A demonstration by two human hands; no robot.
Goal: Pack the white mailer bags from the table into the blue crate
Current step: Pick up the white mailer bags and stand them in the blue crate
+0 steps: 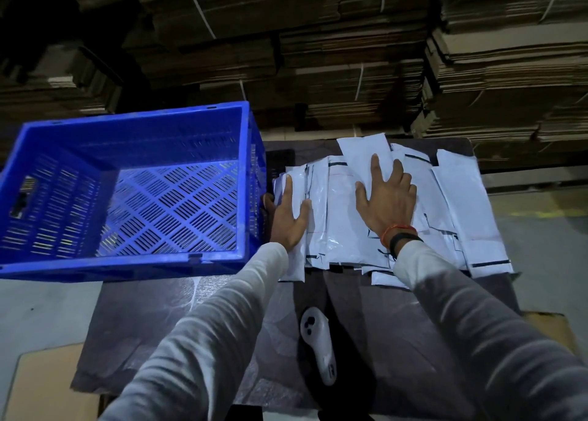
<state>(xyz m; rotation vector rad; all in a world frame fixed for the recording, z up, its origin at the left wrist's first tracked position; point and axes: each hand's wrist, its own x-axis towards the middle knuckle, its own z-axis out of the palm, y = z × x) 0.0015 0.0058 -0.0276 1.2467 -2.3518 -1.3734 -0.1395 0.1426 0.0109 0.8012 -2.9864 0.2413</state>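
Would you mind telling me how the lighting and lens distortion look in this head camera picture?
Head view: dim overall, cardboard stacks behind in deep shadow; blue crate and white mailer bags lit brightest, faint sheen on the bags; wide-angle lens tilts the stacks near the corners.

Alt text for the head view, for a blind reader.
The left hand and right hand rest on overlapping white plastic mailer bags spread over a dark table; an empty blue perforated plastic crate sits to their left.
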